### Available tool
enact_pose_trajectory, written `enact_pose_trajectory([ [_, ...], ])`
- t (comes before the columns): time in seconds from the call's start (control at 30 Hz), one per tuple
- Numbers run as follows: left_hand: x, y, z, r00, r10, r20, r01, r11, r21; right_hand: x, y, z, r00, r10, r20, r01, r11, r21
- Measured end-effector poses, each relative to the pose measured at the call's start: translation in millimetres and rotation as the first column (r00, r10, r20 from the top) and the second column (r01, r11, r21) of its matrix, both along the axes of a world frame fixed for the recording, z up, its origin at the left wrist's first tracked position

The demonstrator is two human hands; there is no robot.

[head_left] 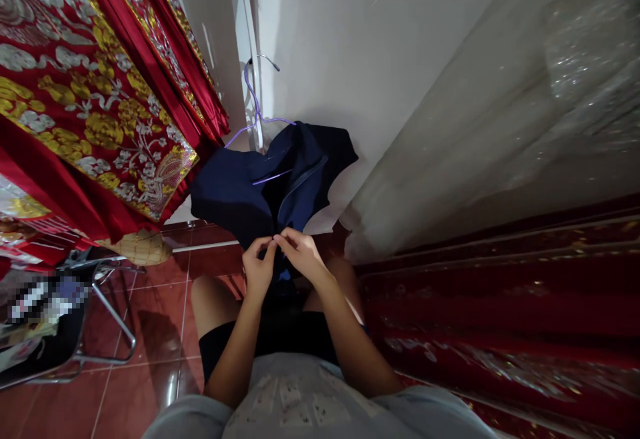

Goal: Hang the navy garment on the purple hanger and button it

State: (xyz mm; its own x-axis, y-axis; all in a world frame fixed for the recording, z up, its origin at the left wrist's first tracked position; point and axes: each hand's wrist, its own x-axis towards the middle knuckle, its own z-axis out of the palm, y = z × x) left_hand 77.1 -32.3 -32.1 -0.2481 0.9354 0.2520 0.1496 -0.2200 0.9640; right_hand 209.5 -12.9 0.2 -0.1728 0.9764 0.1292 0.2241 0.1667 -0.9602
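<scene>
A dark navy garment [235, 192] hangs in front of me on a purple wire hanger [256, 116] hooked near a white wall. My left hand [259, 267] and my right hand [300, 252] meet at the garment's lower front edge. Both hands pinch the fabric there, fingertips almost touching each other. What lies between the fingers is too small to make out. My knees and black shorts show below my forearms.
Red cloth with gold and silver embroidery [85, 92] hangs at the left. A sheer white curtain [500, 126] hangs at the right above a red patterned surface [500, 306]. A metal-framed chair [107, 306] stands on the red tiled floor at the lower left.
</scene>
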Motion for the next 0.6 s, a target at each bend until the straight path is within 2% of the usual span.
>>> enact_pose_trajectory([
  [0.1, -5, -1, -2.2, 0.999, 0.036, -0.028, -0.036, 0.999, -0.002, -1, 0, 3.8, 1.000, 0.022, -0.019, -0.023, 0.999, -0.043],
  [0.17, -9, -2, -1.6, 0.991, 0.058, -0.117, -0.055, 0.998, 0.030, -6, 0, 4.9, 0.995, 0.060, -0.077, -0.071, 0.986, -0.149],
  [0.23, -12, -3, 1.2, 0.977, 0.064, -0.203, -0.050, 0.996, 0.075, -12, 2, 8.3, 0.977, 0.080, -0.197, -0.131, 0.955, -0.265],
  [0.3, -13, -2, 4.7, 0.967, 0.063, -0.247, -0.036, 0.993, 0.112, -17, 8, 18.2, 0.941, 0.050, -0.335, -0.163, 0.934, -0.317],
  [0.4, -10, 1, 7.4, 0.956, 0.064, -0.285, -0.021, 0.988, 0.151, -19, 32, 51.7, 0.880, -0.022, -0.474, -0.119, 0.957, -0.264],
  [0.5, -2, 9, 4.2, 0.937, 0.056, -0.344, 0.003, 0.986, 0.167, -17, 72, 102.2, 0.839, -0.054, -0.541, -0.061, 0.979, -0.192],
  [0.6, 8, 21, -0.8, 0.909, -0.020, -0.416, 0.084, 0.987, 0.136, -17, 107, 148.3, 0.812, -0.062, -0.580, 0.014, 0.996, -0.087],
])
